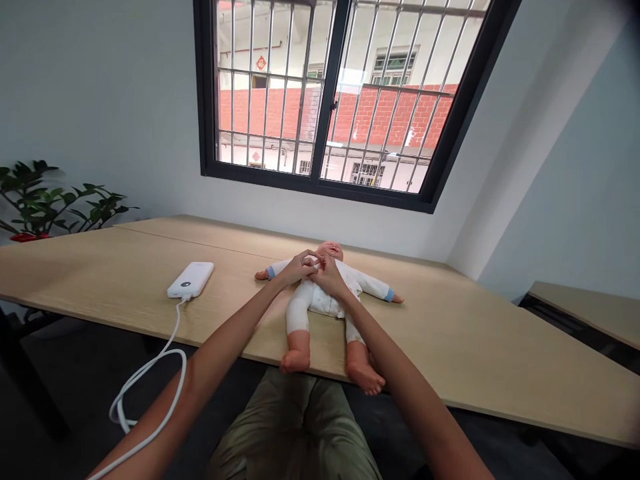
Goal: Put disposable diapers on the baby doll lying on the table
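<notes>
A baby doll (320,293) lies on its back on the wooden table (425,333), its head pointing away from me and its bare feet near the front edge. It wears a white onesie (325,300) with blue cuffs. My left hand (299,268) and my right hand (327,275) meet at the top of the onesie's chest, their fingertips pinching the white cloth just below the doll's chin. The hands hide the fastening there, if it has one.
A white power bank (191,279) lies on the table to the left, and its white cable (150,380) hangs over the front edge in loops. A potted green plant (50,200) stands at the far left, below a barred window (340,93) in the wall.
</notes>
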Available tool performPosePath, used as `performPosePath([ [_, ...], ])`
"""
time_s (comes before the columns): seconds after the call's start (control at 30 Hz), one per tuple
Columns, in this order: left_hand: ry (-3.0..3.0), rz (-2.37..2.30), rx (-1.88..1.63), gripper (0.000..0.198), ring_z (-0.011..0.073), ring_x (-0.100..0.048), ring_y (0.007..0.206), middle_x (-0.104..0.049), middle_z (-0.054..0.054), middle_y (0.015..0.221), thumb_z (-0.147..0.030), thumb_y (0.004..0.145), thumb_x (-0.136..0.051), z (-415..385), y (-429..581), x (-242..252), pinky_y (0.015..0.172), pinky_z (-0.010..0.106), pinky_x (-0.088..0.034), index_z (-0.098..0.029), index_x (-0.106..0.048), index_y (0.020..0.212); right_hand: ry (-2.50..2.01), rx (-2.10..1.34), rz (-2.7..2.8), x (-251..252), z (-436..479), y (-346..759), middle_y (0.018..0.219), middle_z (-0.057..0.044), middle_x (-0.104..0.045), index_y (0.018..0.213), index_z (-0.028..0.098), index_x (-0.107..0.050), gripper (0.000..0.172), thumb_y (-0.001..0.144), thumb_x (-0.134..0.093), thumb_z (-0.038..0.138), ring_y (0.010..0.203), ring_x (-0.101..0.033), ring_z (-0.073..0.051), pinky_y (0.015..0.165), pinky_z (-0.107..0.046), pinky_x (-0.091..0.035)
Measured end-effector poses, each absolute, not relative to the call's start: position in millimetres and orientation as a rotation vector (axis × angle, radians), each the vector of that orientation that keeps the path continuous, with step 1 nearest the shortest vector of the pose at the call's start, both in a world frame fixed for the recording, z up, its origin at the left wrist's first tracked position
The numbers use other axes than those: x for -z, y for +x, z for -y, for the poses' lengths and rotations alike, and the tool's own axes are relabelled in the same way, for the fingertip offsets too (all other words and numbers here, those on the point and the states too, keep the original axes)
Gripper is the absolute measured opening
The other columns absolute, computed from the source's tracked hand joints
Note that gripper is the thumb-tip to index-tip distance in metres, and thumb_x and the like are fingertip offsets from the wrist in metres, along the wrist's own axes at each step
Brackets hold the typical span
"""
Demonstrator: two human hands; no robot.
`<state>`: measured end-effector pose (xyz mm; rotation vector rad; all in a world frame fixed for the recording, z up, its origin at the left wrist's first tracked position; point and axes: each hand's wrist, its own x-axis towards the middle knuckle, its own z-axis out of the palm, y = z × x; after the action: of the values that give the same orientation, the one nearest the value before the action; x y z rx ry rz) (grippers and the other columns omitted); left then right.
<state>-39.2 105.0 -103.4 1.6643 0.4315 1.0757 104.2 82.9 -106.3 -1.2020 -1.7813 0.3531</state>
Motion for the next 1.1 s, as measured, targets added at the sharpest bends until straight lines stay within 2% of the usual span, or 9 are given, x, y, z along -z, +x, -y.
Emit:
performPosePath([
  [0.17, 1.507, -0.364, -1.117, 0.044, 0.0082, -0.053, 0.059, -0.06, -0.005, 0.067, -0.024, 0.062, -0.076, -100.5, -28.4, 108.0, 0.055, 0.019, -0.033, -0.018, -0.055, 0.101, -1.001, -0.745, 1.592, 108.7, -79.3, 112.3, 0.078, 0.005, -0.048, 0.102, 0.021, -0.044, 0.053, 0.057, -0.071, 0.027, 0.068, -0.049, -0.012, 0.061, -0.025, -0.042],
  [0.3, 1.414, -0.384, -1.138, 0.042, 0.0059, -0.049, 0.054, -0.062, -0.005, 0.066, -0.025, 0.065, -0.076, -96.3, -29.8, 111.6, 0.053, 0.018, -0.031, -0.017, -0.056, 0.1, -0.941, -0.797, 1.54, 106.2, -78.8, 115.7, 0.088, 0.002, -0.05, 0.109, 0.023, -0.046, 0.058, 0.056, -0.069, 0.025, 0.072, -0.051, -0.012, 0.064, -0.025, -0.044],
  [0.4, 1.329, -0.388, -1.163, 0.042, 0.0097, -0.059, 0.065, -0.068, -0.001, 0.071, -0.023, 0.065, -0.077, -95.5, -31.4, 113.4, 0.064, 0.021, -0.04, -0.015, -0.056, 0.1, -1.006, -0.654, 1.389, 102.7, -78.1, 120.1, 0.091, 0.0, -0.053, 0.106, 0.022, -0.05, 0.043, 0.065, -0.059, 0.03, 0.076, -0.054, -0.014, 0.068, -0.027, -0.046],
  [0.5, 1.211, -0.361, -1.177, 0.043, 0.0135, -0.064, 0.077, -0.07, 0.002, 0.076, -0.022, 0.068, -0.077, -95.7, -32.8, 114.4, 0.079, 0.026, -0.045, -0.015, -0.055, 0.103, -1.227, -0.367, 1.349, 101.2, -74.5, 124.1, 0.07, 0.004, -0.051, 0.1, 0.021, -0.052, 0.029, 0.073, -0.052, 0.031, 0.064, -0.052, -0.015, 0.063, -0.028, -0.041],
  [0.57, 1.152, -0.347, -1.171, 0.041, 0.014, -0.065, 0.078, -0.07, 0.002, 0.076, -0.02, 0.068, -0.076, -95.9, -33.6, 114.3, 0.082, 0.028, -0.045, -0.015, -0.055, 0.103, -1.334, -0.301, 1.442, 101.6, -71.3, 124.9, 0.063, 0.005, -0.05, 0.101, 0.021, -0.052, 0.028, 0.076, -0.054, 0.035, 0.058, -0.051, -0.015, 0.06, -0.028, -0.039],
  [0.7, 1.111, -0.337, -1.15, 0.036, 0.0137, -0.065, 0.073, -0.069, 0.001, 0.074, -0.013, 0.07, -0.071, -97.2, -35.5, 113.6, 0.081, 0.029, -0.046, -0.014, -0.056, 0.103, -1.3, -0.369, 1.646, 103.3, -67.1, 122.2, 0.064, 0.004, -0.057, 0.106, 0.02, -0.055, 0.037, 0.078, -0.059, 0.043, 0.06, -0.056, -0.016, 0.063, -0.028, -0.04],
  [0.83, 1.129, -0.316, -1.145, 0.031, 0.0129, -0.065, 0.076, -0.071, 0.005, 0.08, -0.01, 0.071, -0.064, -101.0, -37.1, 115.3, 0.081, 0.027, -0.045, -0.012, -0.057, 0.101, -1.211, -0.395, 1.74, 105.5, -66.9, 119.9, 0.059, 0.006, -0.055, 0.104, 0.019, -0.057, 0.037, 0.074, -0.064, 0.04, 0.061, -0.055, -0.016, 0.063, -0.027, -0.038],
  [0.97, 1.195, -0.339, -1.156, 0.03, 0.0136, -0.064, 0.078, -0.07, 0.003, 0.078, -0.016, 0.072, -0.067, -105.0, -36.9, 119.8, 0.081, 0.027, -0.045, -0.014, -0.059, 0.101, -1.069, -0.404, 1.734, 107.3, -68.2, 119.9, 0.068, 0.004, -0.06, 0.112, 0.019, -0.053, 0.039, 0.076, -0.06, 0.033, 0.066, -0.056, -0.015, 0.064, -0.027, -0.04],
  [1.1, 1.541, -0.472, -1.142, 0.042, 0.016, -0.062, 0.086, -0.068, 0.003, 0.089, -0.028, 0.069, -0.077, -103.6, -35.8, 122.2, 0.08, 0.028, -0.044, -0.017, -0.061, 0.106, -0.968, -0.414, 1.67, 107.5, -70.5, 121.7, 0.095, -0.002, -0.065, 0.113, 0.022, -0.048, 0.039, 0.077, -0.059, 0.032, 0.076, -0.061, -0.016, 0.07, -0.029, -0.045],
])
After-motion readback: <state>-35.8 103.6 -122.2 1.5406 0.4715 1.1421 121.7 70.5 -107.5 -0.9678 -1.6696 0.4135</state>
